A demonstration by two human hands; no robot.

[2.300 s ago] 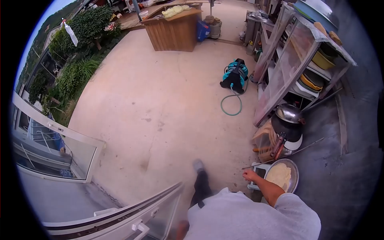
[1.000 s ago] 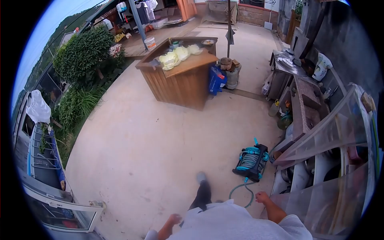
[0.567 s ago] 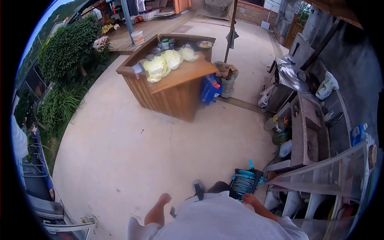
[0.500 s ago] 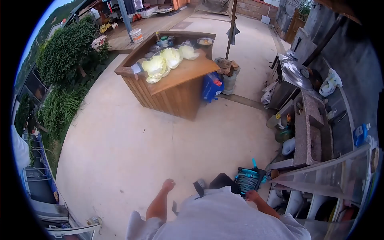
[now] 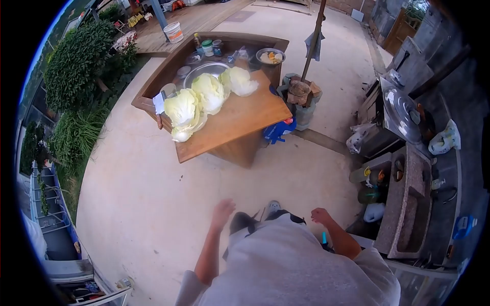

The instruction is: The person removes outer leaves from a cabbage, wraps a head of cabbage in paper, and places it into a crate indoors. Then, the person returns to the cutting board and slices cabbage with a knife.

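My left hand (image 5: 223, 211) hangs over the concrete floor left of my body, slightly blurred, empty, its fingers loosely apart. On the other side, my right hand (image 5: 320, 215) is raised at waist height, fingers loosely bent and holding nothing. Neither touches anything. Ahead stands a wooden counter (image 5: 148, 92) with a wooden board (image 5: 250, 115) across it. Large pale cabbage leaves (image 5: 181, 112) lie on the board's left side. A cleaver (image 5: 158, 104) rests at the counter's left edge. Behind the leaves are a metal bowl (image 5: 206, 68), jars (image 5: 207, 48) and a bowl of food (image 5: 270, 56).
A stone sink (image 5: 408, 204) and a stove with a round metal lid (image 5: 401, 113) line the right wall. Bricks (image 5: 299, 93) surround a pole (image 5: 314, 41) beyond the counter. A blue bag (image 5: 278, 131) sits beside it. Bushes (image 5: 79, 71) and a door frame (image 5: 107, 298) are at left.
The counter and leaves have come much closer as I moved forward from the shelves and the basin of dough. The hose reel has passed mostly out of view beneath me. Both arms have swung.
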